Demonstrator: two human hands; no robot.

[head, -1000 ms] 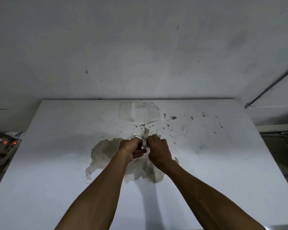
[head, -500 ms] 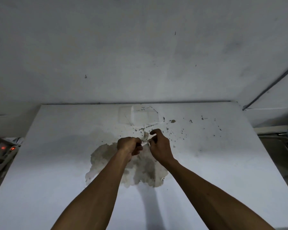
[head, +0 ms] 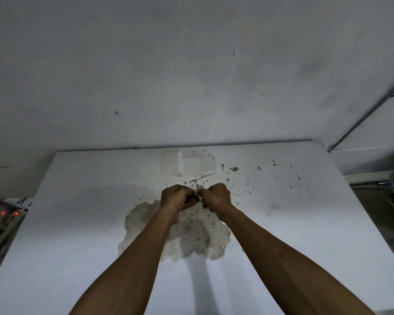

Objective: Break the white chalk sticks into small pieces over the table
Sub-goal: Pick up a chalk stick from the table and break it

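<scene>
Both my hands are held close together over the middle of the white table (head: 77,223). My left hand (head: 176,197) and my right hand (head: 216,196) are curled into fists, knuckles up, almost touching. Between them a short sliver of white chalk stick (head: 198,197) shows, gripped at each end by one hand. Most of the chalk is hidden inside the fingers. The hands hover above a patch where the table's white coat has flaked off (head: 191,233).
A clear plastic box (head: 187,163) lies at the table's far edge against the grey wall. Dark specks scatter to the right of the hands. A device with red lights (head: 8,213) sits off the table's left side. A metal frame (head: 384,192) stands at the right.
My right hand's raised finger has curled back down, so both hands are tight fists on the chalk. The hands have closed in on each other.
</scene>
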